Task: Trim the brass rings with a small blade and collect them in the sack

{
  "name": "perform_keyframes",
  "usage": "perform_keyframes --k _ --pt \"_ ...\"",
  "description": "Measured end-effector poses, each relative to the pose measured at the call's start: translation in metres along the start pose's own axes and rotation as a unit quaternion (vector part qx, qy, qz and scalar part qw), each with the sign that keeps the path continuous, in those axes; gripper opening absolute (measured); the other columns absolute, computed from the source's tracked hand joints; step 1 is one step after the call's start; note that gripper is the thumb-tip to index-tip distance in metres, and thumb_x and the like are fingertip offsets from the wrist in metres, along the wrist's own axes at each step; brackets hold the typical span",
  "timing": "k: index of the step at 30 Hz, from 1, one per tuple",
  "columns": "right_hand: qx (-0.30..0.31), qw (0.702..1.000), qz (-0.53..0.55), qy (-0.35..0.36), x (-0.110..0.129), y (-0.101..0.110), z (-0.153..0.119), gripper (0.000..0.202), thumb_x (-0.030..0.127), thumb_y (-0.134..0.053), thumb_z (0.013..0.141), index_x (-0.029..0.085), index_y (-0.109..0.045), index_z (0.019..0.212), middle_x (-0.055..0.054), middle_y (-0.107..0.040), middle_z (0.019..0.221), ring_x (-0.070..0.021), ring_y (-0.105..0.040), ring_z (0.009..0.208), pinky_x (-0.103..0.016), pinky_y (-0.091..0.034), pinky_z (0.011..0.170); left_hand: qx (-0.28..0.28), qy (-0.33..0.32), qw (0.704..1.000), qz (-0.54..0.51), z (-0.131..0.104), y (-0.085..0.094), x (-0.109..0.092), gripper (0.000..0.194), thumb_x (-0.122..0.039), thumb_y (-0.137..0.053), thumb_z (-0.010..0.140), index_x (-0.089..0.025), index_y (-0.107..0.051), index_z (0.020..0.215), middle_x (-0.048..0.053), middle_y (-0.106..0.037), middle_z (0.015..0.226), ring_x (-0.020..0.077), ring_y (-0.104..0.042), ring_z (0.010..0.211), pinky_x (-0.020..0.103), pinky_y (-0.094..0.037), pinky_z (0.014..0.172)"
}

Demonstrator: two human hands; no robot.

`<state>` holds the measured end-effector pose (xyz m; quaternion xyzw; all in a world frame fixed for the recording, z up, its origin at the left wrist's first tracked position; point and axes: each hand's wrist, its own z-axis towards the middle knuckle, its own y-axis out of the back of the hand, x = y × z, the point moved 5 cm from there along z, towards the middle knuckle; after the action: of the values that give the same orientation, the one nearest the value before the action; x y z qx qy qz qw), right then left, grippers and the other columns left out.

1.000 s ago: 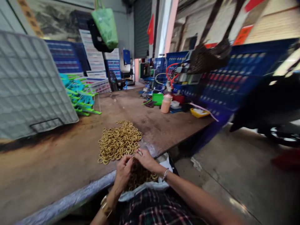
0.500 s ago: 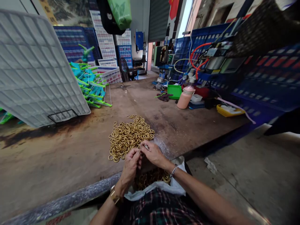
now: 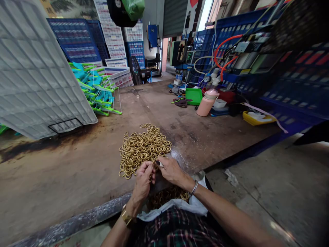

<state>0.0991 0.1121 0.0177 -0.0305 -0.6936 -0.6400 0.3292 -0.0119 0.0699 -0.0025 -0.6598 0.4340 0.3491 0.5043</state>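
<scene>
A pile of gold-coloured metal rings lies on the worktop, and both hands meet at its near edge. My left hand is closed in a pinch on a gold-coloured ring. Closed beside it, my right hand grips a small tool with a pale body and a dark end, its kind too small to make out. The tool's dark end is close to the ring; whether they touch cannot be seen. Below the hands, a white bag in the lap holds many more rings, partly hidden by my hands.
A pale ribbed panel stands at the left, with green-and-blue plastic pieces behind it. Farther right are a green tray, a pink bottle and a yellow tray. The worktop's wrapped front edge runs below.
The view has shifted slightly. My right hand has turned a little and its fingers sit farther from the left fingertips, showing more of the tool's dark end and the ring.
</scene>
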Motion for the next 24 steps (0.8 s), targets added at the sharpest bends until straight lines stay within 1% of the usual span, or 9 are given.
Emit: perform_keyframes --k 2,5,10,14,20,24 --pt "0.025 0.998 -0.050 0.017 0.0041 -0.0026 -0.0035 0.020 0.012 -0.044 0.077 0.018 -0.058 0.090 -0.006 -0.066 0.083 -0.0160 -0.059 0.075 -0.024 -0.031 0.061 0.000 -0.007 1.000 0.018 0.0002 0.0009 0.0013 0.029 -0.045 -0.060 0.073 -0.018 -0.050 0.074 -0.006 -0.047 0.058 0.0046 -0.040 0.043 0.016 -0.031 0.039" --pt "0.036 0.996 -0.080 0.023 0.0086 -0.0038 -0.0053 0.020 0.012 -0.044 0.077 0.018 -0.057 0.091 -0.006 -0.066 0.087 -0.0160 -0.059 0.077 -0.025 -0.030 0.060 -0.002 -0.021 0.999 0.045 0.0000 0.0018 0.0024 0.029 -0.046 -0.057 0.075 -0.018 -0.049 0.074 -0.006 -0.047 0.059 0.0050 -0.041 0.044 0.016 -0.033 0.039" --pt "0.046 0.995 -0.093 -0.002 0.0102 -0.0023 -0.0048 0.020 0.013 -0.041 0.080 0.019 -0.055 0.094 -0.005 -0.066 0.089 -0.0163 -0.060 0.077 -0.025 -0.029 0.059 -0.017 -0.028 0.996 0.088 -0.0001 0.0030 0.0038 0.030 -0.047 -0.056 0.075 -0.018 -0.049 0.074 -0.006 -0.047 0.058 0.0054 -0.041 0.043 0.016 -0.034 0.039" --pt "0.055 0.993 -0.102 -0.018 0.0085 -0.0030 -0.0048 0.021 0.015 -0.038 0.083 0.018 -0.054 0.095 -0.007 -0.067 0.089 -0.0169 -0.061 0.077 -0.025 -0.030 0.059 -0.024 -0.040 0.992 0.115 -0.0004 0.0031 0.0045 0.030 -0.047 -0.054 0.076 -0.018 -0.049 0.073 -0.006 -0.046 0.057 0.0062 -0.042 0.043 0.016 -0.034 0.039" --pt "0.081 0.988 -0.130 -0.031 0.0062 -0.0093 -0.0032 0.023 0.013 -0.040 0.080 0.015 -0.054 0.098 -0.010 -0.067 0.086 -0.0190 -0.062 0.077 -0.025 -0.034 0.059 -0.005 -0.052 0.989 0.136 -0.0009 0.0022 0.0029 0.028 -0.046 -0.052 0.078 -0.019 -0.048 0.072 -0.006 -0.047 0.057 0.0067 -0.043 0.045 0.017 -0.035 0.040" --pt "0.072 0.986 -0.143 -0.047 0.0046 -0.0075 0.0015 0.025 0.009 -0.041 0.078 0.014 -0.053 0.099 -0.012 -0.067 0.083 -0.0202 -0.063 0.076 -0.025 -0.035 0.059 -0.002 -0.047 0.989 0.140 -0.0049 0.0010 -0.0035 0.029 -0.046 -0.051 0.079 -0.019 -0.046 0.070 -0.006 -0.047 0.057 0.0061 -0.042 0.044 0.017 -0.034 0.040"
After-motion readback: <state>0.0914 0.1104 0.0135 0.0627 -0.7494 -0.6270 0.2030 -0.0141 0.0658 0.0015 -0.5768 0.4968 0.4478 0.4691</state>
